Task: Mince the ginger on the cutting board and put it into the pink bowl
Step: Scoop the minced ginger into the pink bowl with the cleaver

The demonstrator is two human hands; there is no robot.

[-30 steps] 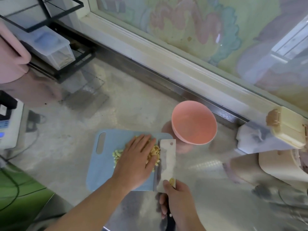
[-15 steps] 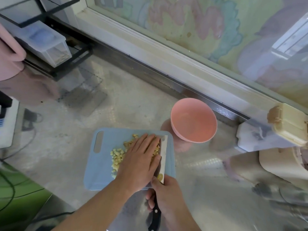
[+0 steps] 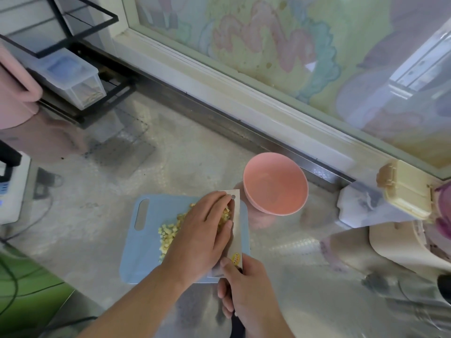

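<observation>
Small yellow cubes of ginger (image 3: 168,234) lie in a pile on the light blue cutting board (image 3: 146,254). My left hand (image 3: 202,235) lies flat with straight fingers over the right part of the pile, fingertips against the cleaver blade (image 3: 236,225). My right hand (image 3: 246,286) grips the cleaver's dark handle at the board's near right corner; the blade stands on edge along the board's right side. The empty pink bowl (image 3: 275,184) sits just beyond the board's far right corner.
A black wire rack with a clear lidded box (image 3: 73,81) stands at the back left. A white device with cables (image 3: 12,191) is at the left edge. A cream lidded container (image 3: 407,189) and other kitchenware crowd the right. A window sill (image 3: 219,76) runs behind.
The cleaver has turned from lying flat to standing on edge and moved left against the ginger. My left hand has shifted right, pressing the pile toward the blade.
</observation>
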